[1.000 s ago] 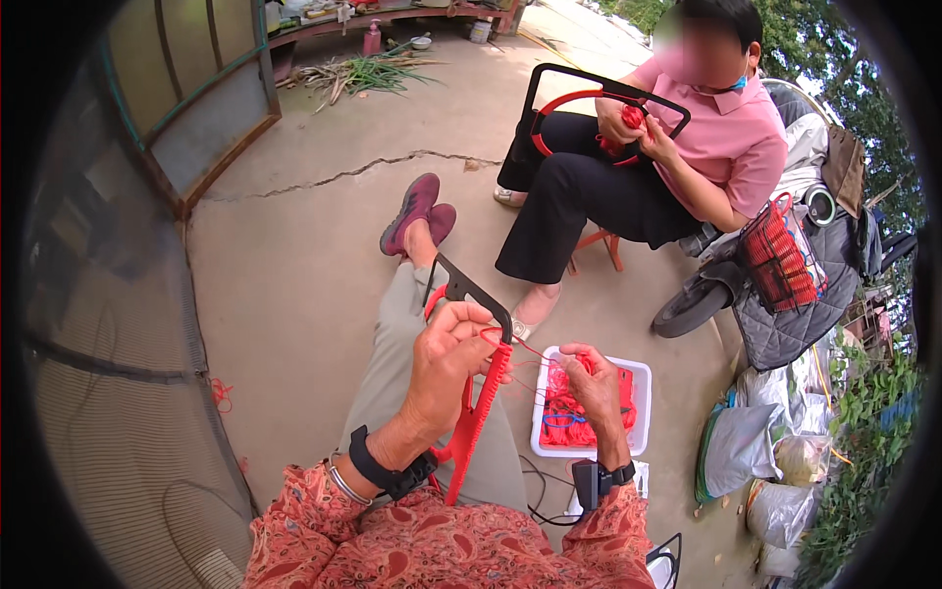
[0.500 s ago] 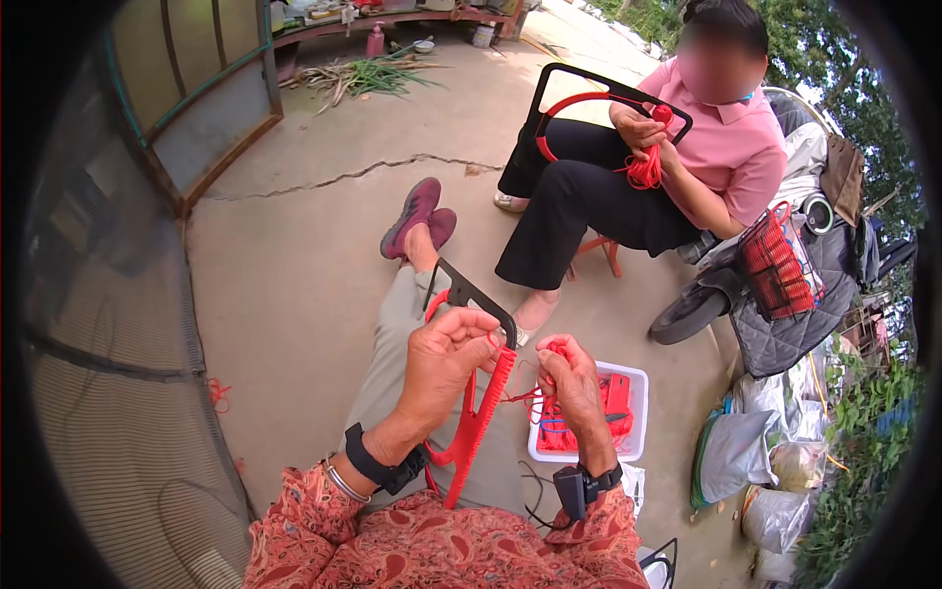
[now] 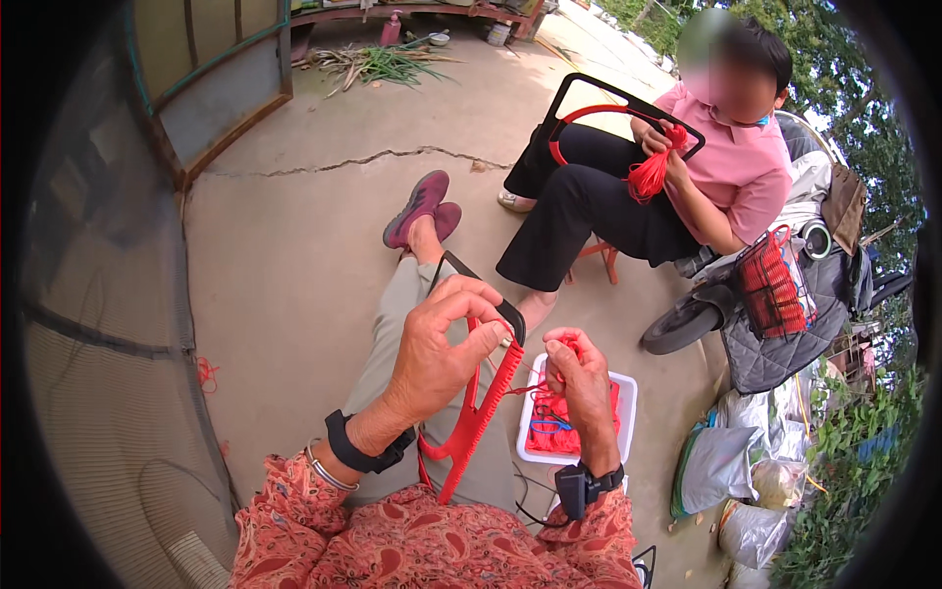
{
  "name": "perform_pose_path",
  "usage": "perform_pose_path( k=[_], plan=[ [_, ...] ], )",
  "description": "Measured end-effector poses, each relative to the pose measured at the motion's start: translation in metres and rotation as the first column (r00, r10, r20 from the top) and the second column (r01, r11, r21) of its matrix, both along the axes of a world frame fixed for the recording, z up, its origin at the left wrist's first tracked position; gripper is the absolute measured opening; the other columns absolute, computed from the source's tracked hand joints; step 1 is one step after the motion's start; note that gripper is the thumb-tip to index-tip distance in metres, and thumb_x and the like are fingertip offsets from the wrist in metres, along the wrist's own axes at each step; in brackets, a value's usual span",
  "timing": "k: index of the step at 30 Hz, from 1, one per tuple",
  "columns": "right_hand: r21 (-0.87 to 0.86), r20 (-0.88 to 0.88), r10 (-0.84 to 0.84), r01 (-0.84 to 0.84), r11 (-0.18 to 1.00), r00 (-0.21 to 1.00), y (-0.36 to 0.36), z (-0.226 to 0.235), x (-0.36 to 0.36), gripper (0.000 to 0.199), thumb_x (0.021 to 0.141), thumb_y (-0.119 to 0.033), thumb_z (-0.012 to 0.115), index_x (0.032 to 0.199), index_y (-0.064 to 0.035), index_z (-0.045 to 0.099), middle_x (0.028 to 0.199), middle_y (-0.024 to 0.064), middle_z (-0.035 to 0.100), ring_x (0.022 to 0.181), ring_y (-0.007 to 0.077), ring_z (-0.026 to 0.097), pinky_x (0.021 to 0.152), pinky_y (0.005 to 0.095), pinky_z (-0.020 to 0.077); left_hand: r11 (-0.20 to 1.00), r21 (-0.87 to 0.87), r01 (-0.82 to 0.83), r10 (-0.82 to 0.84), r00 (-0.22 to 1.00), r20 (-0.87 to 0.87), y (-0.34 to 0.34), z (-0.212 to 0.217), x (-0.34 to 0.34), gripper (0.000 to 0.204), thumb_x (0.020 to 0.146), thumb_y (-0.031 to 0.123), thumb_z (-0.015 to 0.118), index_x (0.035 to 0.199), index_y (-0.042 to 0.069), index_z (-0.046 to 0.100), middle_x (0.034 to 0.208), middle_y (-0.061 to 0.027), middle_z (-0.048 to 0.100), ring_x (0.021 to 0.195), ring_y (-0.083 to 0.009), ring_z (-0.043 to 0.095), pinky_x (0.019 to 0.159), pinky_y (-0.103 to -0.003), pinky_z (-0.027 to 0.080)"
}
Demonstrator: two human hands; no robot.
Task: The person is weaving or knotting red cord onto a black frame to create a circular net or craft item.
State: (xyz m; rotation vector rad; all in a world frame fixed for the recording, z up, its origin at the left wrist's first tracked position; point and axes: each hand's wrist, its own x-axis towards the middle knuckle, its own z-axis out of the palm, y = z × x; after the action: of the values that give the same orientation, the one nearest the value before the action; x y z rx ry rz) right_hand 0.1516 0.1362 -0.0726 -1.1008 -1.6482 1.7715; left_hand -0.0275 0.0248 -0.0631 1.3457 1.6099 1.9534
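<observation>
Over my lap, my left hand (image 3: pixel 446 339) is closed around the corner of a black frame, its thumb and fingers pinching at the edge. A red cord-wrapped side (image 3: pixel 481 422) of this frame runs down from my fingers, its edge ridged like close knots. To its right, my right hand (image 3: pixel 581 378) is closed on a small bunch of red cord (image 3: pixel 569 344). A strand stretches between the bunch and the frame. The black bar (image 3: pixel 461 267) of the frame shows beyond my left knuckles. My palm hides part of the frame.
A white basin (image 3: pixel 622 417) with red cord and blue-handled scissors (image 3: pixel 551 424) stands beside my right hand. Across from me a seated person (image 3: pixel 726 157) holds a similar black frame (image 3: pixel 608 88) and a red cord bundle (image 3: pixel 648 180). Sacks (image 3: pixel 721 461) lie at the right.
My hands keep their grips; the left tilts slightly over the frame's corner. The view has shifted a little. The other person's head has turned down and their cord bundle hangs fuller.
</observation>
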Motion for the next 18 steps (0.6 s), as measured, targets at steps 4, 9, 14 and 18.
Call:
perform_pose_path(
  k=[4, 9, 14, 18],
  plan=[
    [0.015, -0.044, 0.004, -0.004, 1.0, 0.999, 0.0, 0.004, -0.001, 0.016, 0.092, -0.015, 0.057, 0.101, -0.0029, 0.056, 0.062, -0.0058, 0.043, 0.05, 0.0033, 0.037, 0.044, 0.0202, 0.0268, 0.922, -0.041, 0.386, -0.298, 0.77, 0.564, -0.009, 0.001, -0.011, 0.01, 0.086, 0.009, 0.062, 0.088, -0.001, 0.061, 0.078, -0.0017, 0.062, 0.071, -0.008, 0.056, 0.07, -0.023, 0.046],
    [0.0, -0.055, -0.017, 0.017, 1.0, 0.998, 0.0, -0.007, -0.01, 0.017, 0.091, -0.017, 0.058, 0.103, -0.0047, 0.057, 0.064, -0.0048, 0.045, 0.051, 0.0038, 0.038, 0.044, 0.0198, 0.0284, 0.883, -0.054, 0.465, -0.329, 0.699, 0.635, -0.017, -0.002, -0.017, 0.008, 0.085, 0.006, 0.062, 0.088, -0.001, 0.061, 0.078, -0.0013, 0.062, 0.074, -0.0064, 0.056, 0.071, -0.022, 0.046],
    [0.106, 0.089, 0.134, -0.144, 0.984, 0.987, -0.015, 0.006, -0.021, 0.041, 0.09, -0.015, 0.058, 0.128, -0.0055, 0.046, 0.077, 0.0002, 0.052, 0.064, 0.0078, 0.05, 0.057, 0.0226, 0.042, 0.911, -0.245, 0.332, -0.241, 0.91, 0.337, -0.006, -0.016, -0.009, 0.007, 0.084, 0.002, 0.062, 0.09, -0.002, 0.062, 0.077, 0.0011, 0.062, 0.073, -0.0049, 0.056, 0.068, -0.02, 0.046],
    [0.507, 0.172, 0.287, -0.334, 0.795, 0.942, -0.024, -0.013, -0.038, 0.075, 0.087, -0.005, 0.053, 0.149, -0.0091, 0.011, 0.097, 0.0148, 0.06, 0.082, 0.0221, 0.059, 0.08, 0.0319, 0.0453, 0.903, -0.239, 0.356, -0.212, 0.855, 0.474, 0.001, -0.037, 0.007, 0.024, 0.084, 0.002, 0.063, 0.107, -0.006, 0.06, 0.075, -0.0002, 0.063, 0.069, -0.0044, 0.055, 0.063, -0.02, 0.045]
  ],
)
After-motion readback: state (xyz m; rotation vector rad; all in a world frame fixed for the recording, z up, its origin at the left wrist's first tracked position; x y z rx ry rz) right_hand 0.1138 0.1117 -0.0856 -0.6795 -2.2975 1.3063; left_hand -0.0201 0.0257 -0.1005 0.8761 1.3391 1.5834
